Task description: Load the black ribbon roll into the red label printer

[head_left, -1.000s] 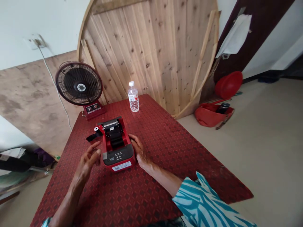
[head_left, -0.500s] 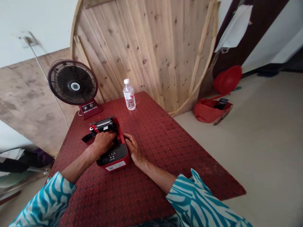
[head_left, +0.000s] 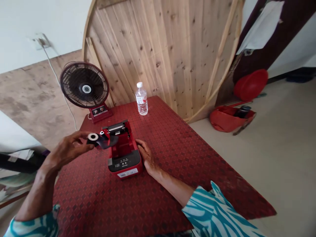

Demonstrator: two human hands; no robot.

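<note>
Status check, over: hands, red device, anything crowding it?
Left hand gripping black roll, dark strip hanging off it. Right hand against right side of opened red device. Bottle and fan beyond, apart from both hands.

The wall (head_left: 61,26) is brightly lit by soft light; a faint shadow is cast to the right of the blurred socket (head_left: 40,42). The door (head_left: 283,36) is left dim. Shapes are stretched by wide-angle distortion toward the frame's edges.

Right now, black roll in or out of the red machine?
Out: left hand holds the black roll beside the red machine, film trailing toward it.
</note>
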